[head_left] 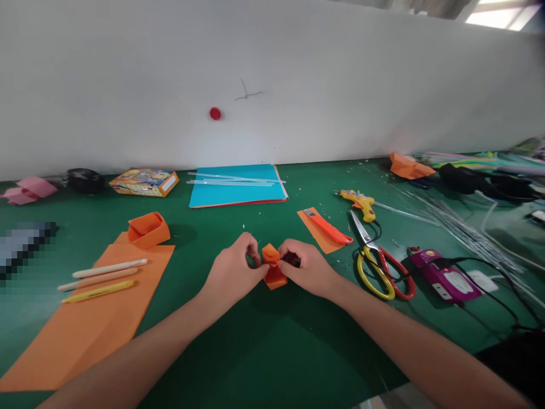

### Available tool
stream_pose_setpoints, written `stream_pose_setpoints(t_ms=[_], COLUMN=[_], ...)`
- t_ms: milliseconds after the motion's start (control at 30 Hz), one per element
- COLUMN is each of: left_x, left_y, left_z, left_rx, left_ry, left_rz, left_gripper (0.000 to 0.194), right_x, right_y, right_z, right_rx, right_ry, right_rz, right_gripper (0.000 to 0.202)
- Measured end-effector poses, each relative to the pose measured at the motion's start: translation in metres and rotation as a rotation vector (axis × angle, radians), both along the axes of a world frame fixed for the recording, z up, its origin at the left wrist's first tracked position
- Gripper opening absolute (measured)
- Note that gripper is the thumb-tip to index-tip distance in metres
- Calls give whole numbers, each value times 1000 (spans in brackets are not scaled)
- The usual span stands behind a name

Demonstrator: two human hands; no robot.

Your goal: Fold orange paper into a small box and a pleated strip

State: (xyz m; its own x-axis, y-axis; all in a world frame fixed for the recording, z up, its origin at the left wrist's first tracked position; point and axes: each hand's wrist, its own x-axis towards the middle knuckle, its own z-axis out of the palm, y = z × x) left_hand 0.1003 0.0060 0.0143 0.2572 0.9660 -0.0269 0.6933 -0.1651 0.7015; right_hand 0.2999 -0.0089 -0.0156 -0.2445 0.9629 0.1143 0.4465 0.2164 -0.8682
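A small folded piece of orange paper (pixel 276 278) is held between both hands, above the middle of the green table (pixel 238 352). My left hand (pixel 236 267) pinches its left side with thumb and fingers. On the other side my right hand (pixel 307 267) pinches it too, the fingers curled. The paper is creased and narrow where the thumbs meet it; part of it is hidden by the fingertips. Just beyond my right hand lies an orange box cutter (pixel 330 226) on a small orange paper piece (pixel 310 224).
At right are scissors (pixel 377 264), a yellow glue gun (pixel 360 203), a purple power strip (pixel 447 275) with black cords, and clear sticks (pixel 464 227). Orange sheets (pixel 97 335) with pens (pixel 100 291) and a folded orange paper box (pixel 148 229) lie left. Blue paper (pixel 234 193) lies behind.
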Motion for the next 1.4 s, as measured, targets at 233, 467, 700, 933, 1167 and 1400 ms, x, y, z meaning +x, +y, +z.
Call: stream_pose_setpoints(t_ms=[233,467,700,933,1167,1400], left_x=[2,5,1,3,-1,0], left_y=[8,7,6,3,1,2], left_z=[1,0,0,-3,1,2], left_rx=[-121,-148,-146,-136,-120,-96], left_ry=[26,-22,-42,-81,-66,16], left_rz=[-89,-153,-183,-187,-180,-199], left_gripper=[9,15,14,12,13,5], right_x=[0,-4,-4,-5,-3,-4], right_y=[-5,-4,-6,-6,-7,-9], right_z=[10,5,9,11,12,9], right_rx=[-67,-67,-50,-14,21,70], right_ry=[5,-38,-30,-75,-143,-137], right_rz=[119,105,126,74,-2,46], right_gripper=[14,16,13,9,11,16])
